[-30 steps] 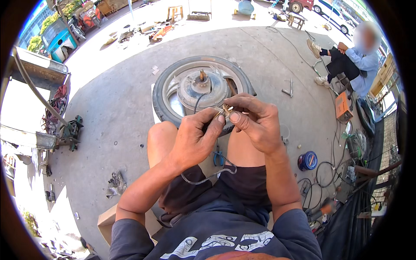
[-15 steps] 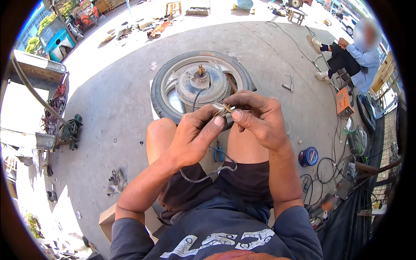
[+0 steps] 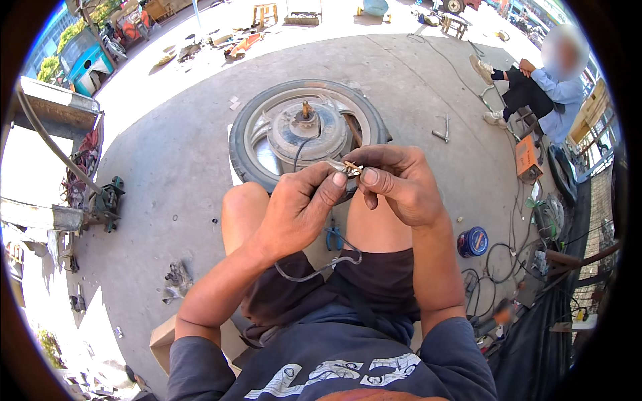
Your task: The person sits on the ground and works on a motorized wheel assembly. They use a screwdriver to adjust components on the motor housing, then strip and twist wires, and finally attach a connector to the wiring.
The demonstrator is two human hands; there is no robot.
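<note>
Between both fingertips, a small connector (image 3: 349, 166) sits mostly hidden.

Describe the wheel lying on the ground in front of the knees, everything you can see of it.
The wheel lies flat on the concrete floor, just beyond the knees. A black rubber tyre rings a grey, dusty metal rim with a round hub motor in the middle, its short axle stub pointing up. A dark cable leaves the hub toward the hands; the left hand and right hand hide the near edge. Neither hand touches it.
</note>
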